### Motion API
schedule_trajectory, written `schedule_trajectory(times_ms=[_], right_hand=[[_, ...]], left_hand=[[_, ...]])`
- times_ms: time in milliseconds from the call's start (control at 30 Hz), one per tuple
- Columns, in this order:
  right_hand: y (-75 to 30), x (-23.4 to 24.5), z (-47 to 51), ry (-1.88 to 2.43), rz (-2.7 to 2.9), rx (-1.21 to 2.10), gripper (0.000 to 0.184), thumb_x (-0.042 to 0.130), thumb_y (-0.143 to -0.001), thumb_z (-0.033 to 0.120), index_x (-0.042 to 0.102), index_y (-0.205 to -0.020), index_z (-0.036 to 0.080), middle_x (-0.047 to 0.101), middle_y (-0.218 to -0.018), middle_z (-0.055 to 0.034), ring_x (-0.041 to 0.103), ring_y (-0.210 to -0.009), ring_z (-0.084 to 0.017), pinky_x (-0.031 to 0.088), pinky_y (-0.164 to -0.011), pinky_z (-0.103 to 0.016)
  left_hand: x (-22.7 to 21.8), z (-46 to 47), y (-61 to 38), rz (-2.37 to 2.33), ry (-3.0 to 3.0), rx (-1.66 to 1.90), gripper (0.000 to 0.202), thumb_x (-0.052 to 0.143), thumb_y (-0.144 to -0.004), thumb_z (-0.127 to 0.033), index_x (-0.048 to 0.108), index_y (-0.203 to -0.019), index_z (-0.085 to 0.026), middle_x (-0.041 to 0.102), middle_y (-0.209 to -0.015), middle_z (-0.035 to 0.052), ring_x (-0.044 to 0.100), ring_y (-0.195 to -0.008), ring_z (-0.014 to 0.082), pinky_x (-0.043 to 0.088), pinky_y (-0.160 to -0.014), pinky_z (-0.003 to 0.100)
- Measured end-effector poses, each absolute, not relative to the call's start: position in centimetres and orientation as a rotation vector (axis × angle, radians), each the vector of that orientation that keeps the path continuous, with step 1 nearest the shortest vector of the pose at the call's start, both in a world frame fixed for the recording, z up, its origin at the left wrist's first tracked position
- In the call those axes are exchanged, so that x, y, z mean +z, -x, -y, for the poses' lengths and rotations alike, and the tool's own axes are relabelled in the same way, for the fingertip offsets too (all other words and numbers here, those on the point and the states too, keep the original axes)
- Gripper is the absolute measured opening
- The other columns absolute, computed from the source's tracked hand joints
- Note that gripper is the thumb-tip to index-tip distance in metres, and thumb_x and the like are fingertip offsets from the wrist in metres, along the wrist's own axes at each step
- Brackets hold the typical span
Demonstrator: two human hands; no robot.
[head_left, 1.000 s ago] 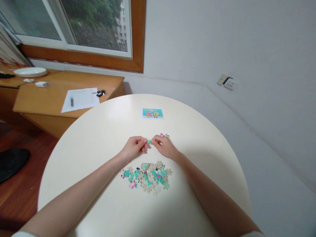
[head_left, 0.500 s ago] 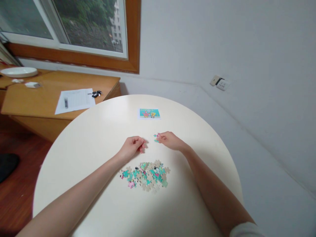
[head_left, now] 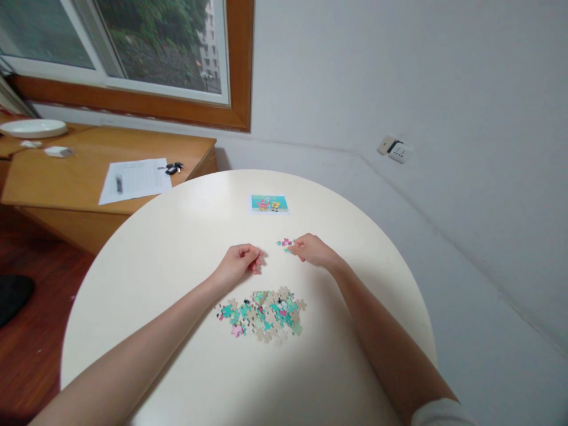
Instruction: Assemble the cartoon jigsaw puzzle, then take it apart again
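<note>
My right hand [head_left: 312, 249] is over a small group of pink and teal puzzle pieces [head_left: 284, 242] lying on the round white table. Its fingers are pinched together at a yellow-green and teal puzzle piece [head_left: 288, 249] at the group's near side. To the left, my left hand [head_left: 242, 260] rests on the table with its fingers curled and thumb against the index finger. Whatever may be at its fingertips is too small to make out. Nearer to me lies a loose pile of puzzle pieces [head_left: 266, 316], some picture side up in teal and pink, others showing beige backs.
A small picture card [head_left: 270, 204] with cartoon figures lies toward the table's [head_left: 177, 248] far edge. Beyond the table at left stands a wooden desk [head_left: 102, 154] with a paper sheet [head_left: 133, 180], keys [head_left: 174, 168] and a white dish [head_left: 33, 128]. A wall borders the right.
My right hand has shifted slightly right, uncovering more of the small group of puzzle pieces. My left hand and the pile look nearly the same.
</note>
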State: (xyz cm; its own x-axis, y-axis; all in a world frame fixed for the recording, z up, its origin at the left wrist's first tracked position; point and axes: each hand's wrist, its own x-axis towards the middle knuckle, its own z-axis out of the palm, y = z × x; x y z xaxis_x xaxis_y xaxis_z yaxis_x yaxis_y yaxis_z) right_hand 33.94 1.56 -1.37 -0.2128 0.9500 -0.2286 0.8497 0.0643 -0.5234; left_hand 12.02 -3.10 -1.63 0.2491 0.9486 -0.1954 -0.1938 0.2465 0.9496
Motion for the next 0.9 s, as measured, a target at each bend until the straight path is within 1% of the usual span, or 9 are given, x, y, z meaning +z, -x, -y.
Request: schedule_trajectory(times_ms=[233, 333, 467, 633, 767, 900], right_hand=[[-33.7, -0.7, -1.4, 1.922, 2.187, 0.790, 0.033, 0.055, -0.078, 0.036, 0.051, -0.051, 0.018, 0.055, -0.046, 0.0004, 0.047, -0.046, -0.010, 0.029, -0.047, -0.022], [-33.8, -0.8, -1.3, 1.878, 2.177, 0.784, 0.034, 0.057, -0.076, 0.038, 0.049, -0.049, 0.018, 0.053, -0.043, 0.0014, 0.045, -0.044, -0.009, 0.028, -0.046, -0.023], [-34.5, -1.4, -1.4, 1.688, 1.964, 0.971, 0.041, 0.056, -0.076, 0.046, 0.046, -0.047, 0.019, 0.047, -0.039, 0.0035, 0.037, -0.039, -0.007, 0.026, -0.045, -0.023], [-36.5, -1.9, -1.9, 1.246, 1.382, 1.276, 0.047, 0.058, -0.069, 0.059, 0.036, -0.049, 0.022, 0.027, -0.035, 0.0094, 0.021, -0.035, -0.006, 0.017, -0.042, -0.024], [-37.9, -1.7, -2.2, 1.075, 1.121, 1.398, 0.048, 0.056, -0.074, 0.055, 0.030, -0.051, 0.022, 0.019, -0.036, 0.0104, 0.015, -0.035, -0.007, 0.017, -0.041, -0.024], [-38.3, -1.7, -2.3, 1.001, 1.022, 1.445, 0.047, 0.055, -0.079, 0.050, 0.028, -0.052, 0.022, 0.017, -0.038, 0.0101, 0.014, -0.036, -0.007, 0.019, -0.041, -0.024]], left_hand=[[-1.8, 3.1, -11.9, -0.972, -0.999, 0.980, 0.013, 0.063, -0.074, -0.020, 0.061, -0.064, -0.011, 0.057, -0.051, 0.0000, 0.049, -0.042, 0.0072, 0.040, -0.047, 0.022], [-1.9, 3.0, -11.9, -0.972, -1.003, 0.980, 0.014, 0.064, -0.073, -0.021, 0.061, -0.065, -0.010, 0.058, -0.052, 0.0004, 0.049, -0.042, 0.0073, 0.040, -0.047, 0.022], [-1.9, 3.0, -11.9, -0.968, -1.040, 0.985, 0.017, 0.066, -0.071, -0.025, 0.060, -0.065, -0.011, 0.058, -0.053, 0.0006, 0.049, -0.043, 0.0076, 0.040, -0.047, 0.022], [-1.8, 3.4, -11.8, -0.990, -1.165, 0.969, 0.019, 0.066, -0.069, -0.029, 0.058, -0.065, -0.012, 0.056, -0.052, -0.0003, 0.049, -0.044, 0.0082, 0.040, -0.049, 0.023], [-1.6, 4.0, -12.0, -1.078, -1.359, 0.905, 0.017, 0.063, -0.069, -0.029, 0.055, -0.065, -0.014, 0.053, -0.051, -0.0023, 0.048, -0.045, 0.0090, 0.037, -0.048, 0.022], [-0.9, 4.5, -12.4, -1.112, -1.596, 0.795, 0.020, 0.058, -0.072, -0.033, 0.052, -0.063, -0.016, 0.045, -0.050, -0.0051, 0.039, -0.046, 0.0079, 0.028, -0.046, 0.021]])
